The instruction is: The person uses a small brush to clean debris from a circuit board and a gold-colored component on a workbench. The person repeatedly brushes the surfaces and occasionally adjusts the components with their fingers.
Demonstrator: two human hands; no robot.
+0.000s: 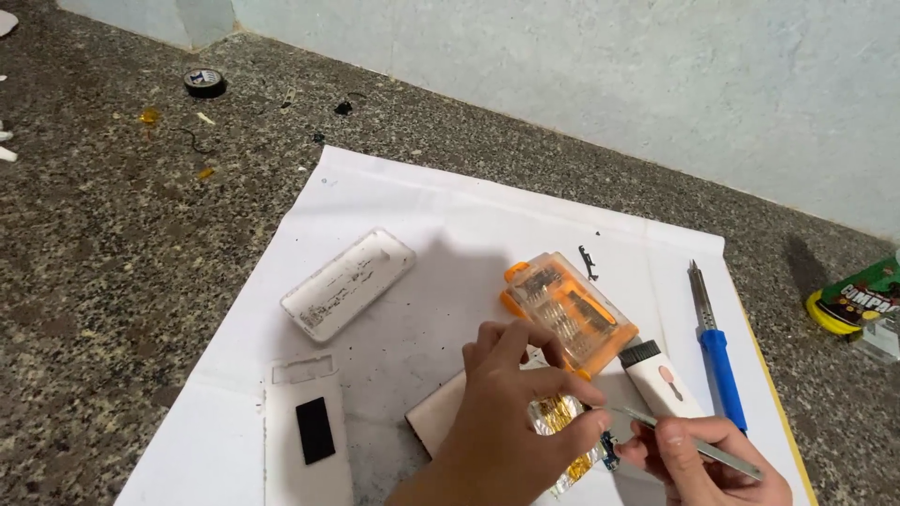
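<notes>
Tweezers [698,445] in our right hand [698,459] slant up-left toward the battery pack [558,417]; our left hand [520,394] pinches it.

White sheet [450,215] on speckled stone floor [122,234]

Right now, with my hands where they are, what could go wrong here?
The tweezers in your right hand point at the foil-wrapped battery cells under your left hand; a slip could pierce or short them. The soldering iron lies beside your right wrist, easily knocked. Tiny parts on the white paper could scatter.
</notes>
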